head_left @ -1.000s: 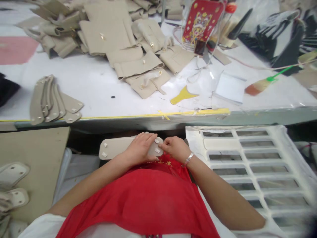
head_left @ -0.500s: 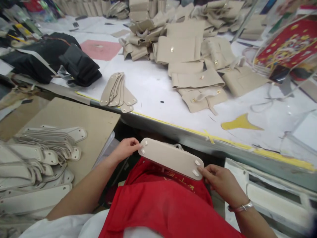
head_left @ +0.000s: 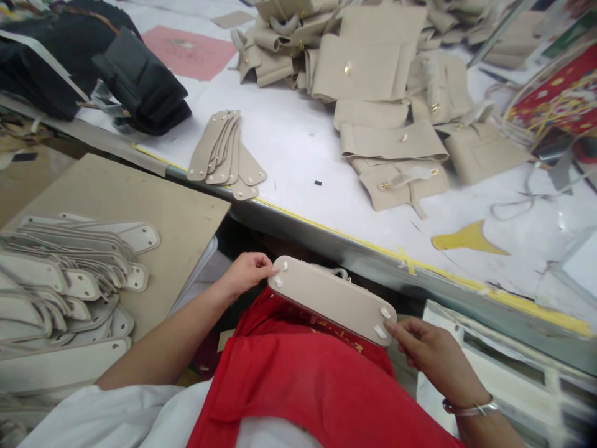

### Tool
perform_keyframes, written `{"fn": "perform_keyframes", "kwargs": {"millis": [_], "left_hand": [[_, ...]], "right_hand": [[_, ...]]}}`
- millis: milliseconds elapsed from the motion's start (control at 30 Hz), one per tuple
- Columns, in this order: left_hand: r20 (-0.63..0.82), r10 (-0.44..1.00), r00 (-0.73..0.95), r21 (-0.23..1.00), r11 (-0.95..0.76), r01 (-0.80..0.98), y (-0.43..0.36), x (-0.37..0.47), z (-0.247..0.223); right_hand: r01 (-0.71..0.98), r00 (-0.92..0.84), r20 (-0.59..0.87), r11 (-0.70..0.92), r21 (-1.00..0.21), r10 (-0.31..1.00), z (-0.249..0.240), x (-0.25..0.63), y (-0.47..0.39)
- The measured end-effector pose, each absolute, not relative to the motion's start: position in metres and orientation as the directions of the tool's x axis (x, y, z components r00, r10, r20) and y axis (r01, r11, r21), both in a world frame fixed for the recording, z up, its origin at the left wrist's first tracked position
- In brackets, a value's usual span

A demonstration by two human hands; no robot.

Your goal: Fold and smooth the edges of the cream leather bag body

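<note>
Head view, left to right. Stack of pale oblong panels point(head_left: 65, 292) on brown board point(head_left: 140, 199) at far left. Left hand point(head_left: 245, 274) pinching left end of beige oblong panel point(head_left: 331, 298); right hand point(head_left: 431, 354) gripping its right end by the fingertips. Panel held over the lap above red apron point(head_left: 317, 386), just below edge of worktop point(head_left: 298, 155); long axis running left-high to right-low, spanning both hands, neither nearer. Small white tabs at each end. Fanned beige strips point(head_left: 226, 152) and folded beige pieces point(head_left: 392, 124) on worktop beyond. White slotted tray point(head_left: 513, 379) at right, contents not discernible.
</note>
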State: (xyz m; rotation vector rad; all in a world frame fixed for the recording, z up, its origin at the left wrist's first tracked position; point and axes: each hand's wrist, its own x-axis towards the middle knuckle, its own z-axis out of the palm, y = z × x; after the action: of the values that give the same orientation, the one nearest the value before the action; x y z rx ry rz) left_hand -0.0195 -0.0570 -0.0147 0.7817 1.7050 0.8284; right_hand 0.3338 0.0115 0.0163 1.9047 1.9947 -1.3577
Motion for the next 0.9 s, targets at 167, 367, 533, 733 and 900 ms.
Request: {"fn": "perform_keyframes", "kwargs": {"millis": [167, 367, 533, 733, 900], "left_hand": [[-0.479, 0.84, -0.256, 0.832, 0.527, 0.175, -0.056, -0.024, -0.016], [-0.394, 0.878, -0.271, 0.83, 0.467, 0.304, -0.055, -0.027, -0.019], [-0.348, 0.897, -0.27, 0.845, 0.426, 0.324, -0.057, -0.027, -0.022], [-0.351, 0.896, -0.272, 0.865, 0.422, 0.273, -0.059, -0.027, -0.024], [-0.375, 0.884, -0.279, 0.86, 0.445, 0.252, -0.057, -0.027, -0.023]], "right_hand": [[0.937, -0.24, -0.531, 0.051, -0.345, 0.813, 0.027, 0.338, 0.022], [0.727, -0.618, 0.017, 0.58, -0.367, 0.786, 0.038, 0.247, 0.012], [0.557, -0.808, -0.037, 0.741, -0.374, 0.588, 0.009, 0.158, -0.002], [0.645, -0.748, -0.073, 0.698, -0.311, 0.659, -0.005, 0.141, 0.001], [0.671, -0.728, -0.074, 0.687, -0.278, 0.681, -0.003, 0.138, 0.001]]}}
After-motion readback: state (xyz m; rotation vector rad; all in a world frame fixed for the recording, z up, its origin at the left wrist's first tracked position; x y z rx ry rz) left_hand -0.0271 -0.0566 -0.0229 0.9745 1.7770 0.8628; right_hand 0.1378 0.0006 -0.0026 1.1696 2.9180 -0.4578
